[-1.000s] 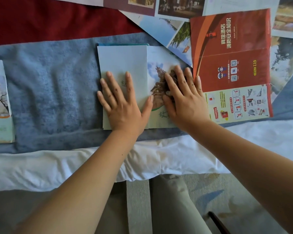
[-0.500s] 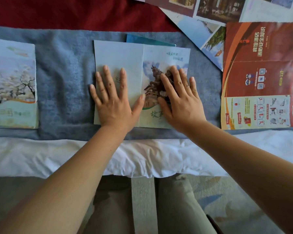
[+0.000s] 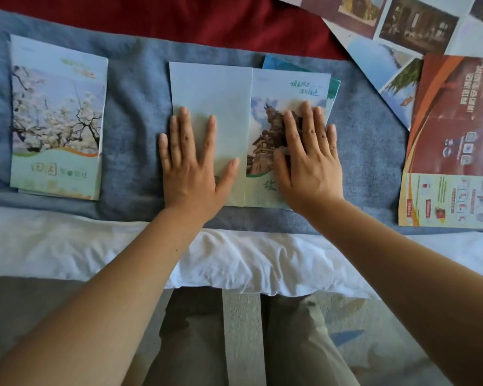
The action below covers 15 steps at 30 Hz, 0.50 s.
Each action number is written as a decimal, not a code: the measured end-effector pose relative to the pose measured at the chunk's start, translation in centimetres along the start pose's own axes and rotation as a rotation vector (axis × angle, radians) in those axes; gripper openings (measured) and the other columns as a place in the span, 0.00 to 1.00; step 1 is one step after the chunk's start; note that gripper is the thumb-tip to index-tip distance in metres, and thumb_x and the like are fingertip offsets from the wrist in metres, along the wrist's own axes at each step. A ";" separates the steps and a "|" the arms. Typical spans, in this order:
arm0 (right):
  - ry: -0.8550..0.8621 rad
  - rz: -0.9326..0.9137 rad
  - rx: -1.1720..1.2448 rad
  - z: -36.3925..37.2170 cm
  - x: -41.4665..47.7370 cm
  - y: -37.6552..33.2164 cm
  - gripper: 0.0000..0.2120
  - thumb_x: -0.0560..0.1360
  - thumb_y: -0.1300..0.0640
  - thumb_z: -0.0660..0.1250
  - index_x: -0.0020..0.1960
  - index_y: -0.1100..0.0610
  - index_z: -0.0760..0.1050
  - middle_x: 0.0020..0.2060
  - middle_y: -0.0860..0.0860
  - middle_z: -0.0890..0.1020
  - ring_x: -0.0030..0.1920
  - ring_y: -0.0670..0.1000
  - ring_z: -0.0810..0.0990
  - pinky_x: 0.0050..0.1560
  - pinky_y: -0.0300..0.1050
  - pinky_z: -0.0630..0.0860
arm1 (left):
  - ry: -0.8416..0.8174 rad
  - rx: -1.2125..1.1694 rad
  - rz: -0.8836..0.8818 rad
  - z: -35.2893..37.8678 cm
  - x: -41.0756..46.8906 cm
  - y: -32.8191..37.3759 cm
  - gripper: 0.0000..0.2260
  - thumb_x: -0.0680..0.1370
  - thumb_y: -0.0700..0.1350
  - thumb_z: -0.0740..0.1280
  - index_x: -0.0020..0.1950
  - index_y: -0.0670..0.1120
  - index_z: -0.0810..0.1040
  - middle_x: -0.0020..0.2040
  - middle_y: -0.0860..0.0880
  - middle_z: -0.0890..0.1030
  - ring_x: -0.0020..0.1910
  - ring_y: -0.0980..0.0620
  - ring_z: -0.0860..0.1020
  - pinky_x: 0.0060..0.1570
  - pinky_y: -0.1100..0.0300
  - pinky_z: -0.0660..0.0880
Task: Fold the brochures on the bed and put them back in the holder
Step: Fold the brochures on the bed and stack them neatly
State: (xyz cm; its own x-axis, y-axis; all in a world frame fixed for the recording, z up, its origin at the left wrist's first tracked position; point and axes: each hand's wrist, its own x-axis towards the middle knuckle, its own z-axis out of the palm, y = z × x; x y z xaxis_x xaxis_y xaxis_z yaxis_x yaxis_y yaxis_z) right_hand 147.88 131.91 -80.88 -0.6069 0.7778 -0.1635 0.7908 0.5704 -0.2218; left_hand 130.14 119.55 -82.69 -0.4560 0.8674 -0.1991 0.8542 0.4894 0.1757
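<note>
step: flattening brochure (image 3: pixel 215 90), frame ctr | L hand (image 3: pixel 190 165) flat, fingers straight, presses its L panel | R hand (image 3: pixel 307 160) same on R panel, grips nothing | folded one (image 3: pixel 56 115) at 9 o'clock | next prob: close panels along mid crease; holder unseen

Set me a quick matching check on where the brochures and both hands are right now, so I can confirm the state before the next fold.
Column 1
1. blossom brochure
2. red leaflet
3. left hand
4. right hand

Column 2
A. flat on the tower-picture panel of the centre brochure
B. folded, far left on the blue blanket, untouched
C. flat on the centre brochure's plain pale panel
D. spread open at the right edge of the view

Pairs: 1-B, 2-D, 3-C, 4-A
</note>
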 end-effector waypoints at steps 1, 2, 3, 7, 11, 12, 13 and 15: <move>0.009 0.005 0.007 0.1 0.0 -0.1 0.30 0.85 0.46 0.55 0.84 0.57 0.56 0.83 0.59 0.54 0.83 0.59 0.49 0.81 0.51 0.38 | 0.004 -0.004 0.008 0.0 0.1 0.1 0.34 0.81 0.66 0.52 0.84 0.52 0.51 0.82 0.35 0.49 0.81 0.36 0.48 0.78 0.39 0.45; 0.015 0.009 0.005 0.2 0.0 -0.1 0.30 0.85 0.46 0.54 0.83 0.57 0.56 0.83 0.59 0.54 0.83 0.59 0.49 0.81 0.51 0.38 | 0.018 -0.008 0.019 0.0 0.3 0.1 0.33 0.81 0.66 0.52 0.83 0.53 0.52 0.82 0.35 0.50 0.81 0.36 0.50 0.77 0.38 0.46; 0.017 0.013 -0.002 0.3 0.0 -0.3 0.30 0.85 0.45 0.54 0.83 0.57 0.56 0.83 0.59 0.54 0.83 0.59 0.49 0.81 0.51 0.38 | 0.038 -0.015 0.029 -0.1 0.5 0.0 0.32 0.82 0.66 0.51 0.83 0.54 0.53 0.81 0.34 0.52 0.80 0.35 0.52 0.77 0.38 0.48; -0.018 0.027 -0.032 0.8 0.6 -1.1 0.32 0.85 0.41 0.48 0.84 0.57 0.53 0.83 0.60 0.51 0.83 0.60 0.47 0.81 0.54 0.38 | 0.070 -0.051 0.022 -0.4 1.6 -0.5 0.31 0.83 0.65 0.51 0.83 0.53 0.54 0.80 0.32 0.53 0.80 0.34 0.53 0.77 0.40 0.51; -0.055 0.045 -0.063 1.0 1.1 -1.8 0.33 0.85 0.39 0.44 0.85 0.55 0.48 0.84 0.58 0.48 0.83 0.58 0.44 0.80 0.56 0.35 | 0.020 -0.138 0.012 -0.7 1.9 -0.2 0.34 0.82 0.66 0.50 0.84 0.51 0.51 0.81 0.33 0.47 0.81 0.35 0.46 0.78 0.38 0.47; -0.057 0.040 -0.068 1.0 1.3 -2.0 0.34 0.85 0.39 0.43 0.85 0.55 0.48 0.84 0.58 0.48 0.83 0.58 0.44 0.79 0.55 0.33 | 0.017 -0.194 0.014 -1.0 2.0 -0.1 0.34 0.82 0.66 0.50 0.84 0.51 0.51 0.82 0.34 0.47 0.81 0.36 0.46 0.78 0.38 0.46; -0.059 0.027 -0.067 0.9 1.5 -2.3 0.34 0.84 0.38 0.41 0.85 0.55 0.48 0.84 0.57 0.48 0.83 0.57 0.44 0.79 0.55 0.32 | 0.009 -0.257 0.015 -1.3 2.0 0.0 0.35 0.81 0.68 0.49 0.84 0.51 0.50 0.82 0.35 0.47 0.82 0.37 0.46 0.78 0.39 0.45; -0.073 -0.015 -0.043 0.7 1.9 -3.1 0.34 0.84 0.37 0.39 0.85 0.53 0.48 0.84 0.56 0.49 0.83 0.56 0.45 0.79 0.55 0.32 | -0.026 -0.372 0.008 -2.1 2.0 0.3 0.38 0.79 0.71 0.48 0.84 0.52 0.49 0.82 0.36 0.47 0.82 0.40 0.46 0.79 0.41 0.43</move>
State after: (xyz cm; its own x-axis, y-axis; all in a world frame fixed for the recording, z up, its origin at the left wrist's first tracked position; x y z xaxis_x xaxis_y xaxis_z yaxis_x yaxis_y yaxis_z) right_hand 144.26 131.45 -81.14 -0.6217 0.7486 -0.2304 0.7833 0.5940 -0.1834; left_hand 128.91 121.65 -81.01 -0.4391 0.8710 -0.2203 0.7062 0.4862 0.5146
